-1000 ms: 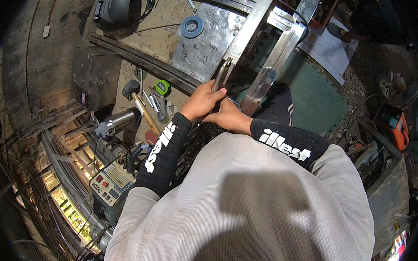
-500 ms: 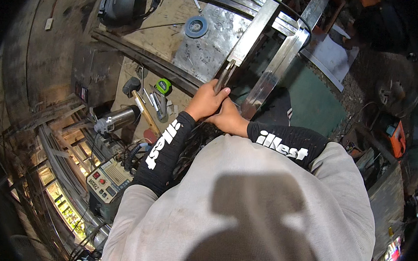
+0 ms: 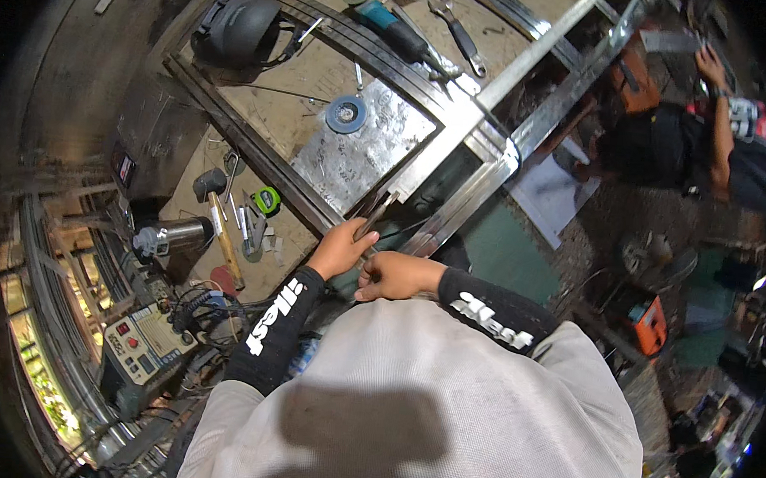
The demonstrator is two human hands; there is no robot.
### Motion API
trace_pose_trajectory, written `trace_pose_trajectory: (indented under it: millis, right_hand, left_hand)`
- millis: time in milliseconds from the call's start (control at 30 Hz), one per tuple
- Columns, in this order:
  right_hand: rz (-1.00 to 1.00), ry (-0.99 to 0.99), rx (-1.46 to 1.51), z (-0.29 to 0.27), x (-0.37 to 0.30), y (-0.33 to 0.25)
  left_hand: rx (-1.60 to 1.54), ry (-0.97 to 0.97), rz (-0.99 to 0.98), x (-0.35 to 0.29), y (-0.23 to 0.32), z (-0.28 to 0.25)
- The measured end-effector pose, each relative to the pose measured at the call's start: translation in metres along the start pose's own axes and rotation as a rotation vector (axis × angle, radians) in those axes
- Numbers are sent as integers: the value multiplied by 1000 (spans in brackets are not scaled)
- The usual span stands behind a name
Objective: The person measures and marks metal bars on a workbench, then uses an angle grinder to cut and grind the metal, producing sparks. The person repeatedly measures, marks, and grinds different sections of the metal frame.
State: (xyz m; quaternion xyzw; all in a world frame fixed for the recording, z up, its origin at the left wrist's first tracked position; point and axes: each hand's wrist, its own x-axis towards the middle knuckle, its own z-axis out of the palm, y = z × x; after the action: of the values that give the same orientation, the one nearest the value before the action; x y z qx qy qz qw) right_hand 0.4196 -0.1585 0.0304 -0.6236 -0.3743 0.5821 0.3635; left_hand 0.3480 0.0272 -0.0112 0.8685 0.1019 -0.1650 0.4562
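My left hand [image 3: 340,248] is wrapped round a slim metal tool [image 3: 377,215] that looks like pliers. Its far tip meets the near end of a shiny square metal tube [image 3: 438,157]. Close beside it on the right, my right hand [image 3: 400,277] is closed with curled fingers, just in front of my body. Whatever it may hold is hidden. A second metal tube [image 3: 458,203] runs alongside, to the right of the first. Left of the tool lies a metal sheet [image 3: 325,159] with a blue-rimmed disc [image 3: 346,114] on it.
Dark frame bars [image 3: 251,152] border the bench. On it are a welding helmet [image 3: 238,32], an angle grinder [image 3: 393,32], an adjustable wrench [image 3: 458,35], a green tape measure [image 3: 266,201] and a hammer [image 3: 221,237]. A control box [image 3: 146,344] stands lower left. Another person's arm [image 3: 722,129] reaches in at right.
My view has shifted, showing more of the far bench and the other person. My right hand has come away from the left hand and tool, nearer my body. My left hand keeps its hold.
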Motion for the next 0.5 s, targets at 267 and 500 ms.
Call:
trace_pose_trajectory:
  millis: [267,500]
  right_hand:
    - [-240,446,250,-199,-3,-6]
    - [-29,1071,-713,-371,132,29]
  left_hand:
    - [82,200,-181,-18,25,21]
    - [128,291,-273,-20,41,38]
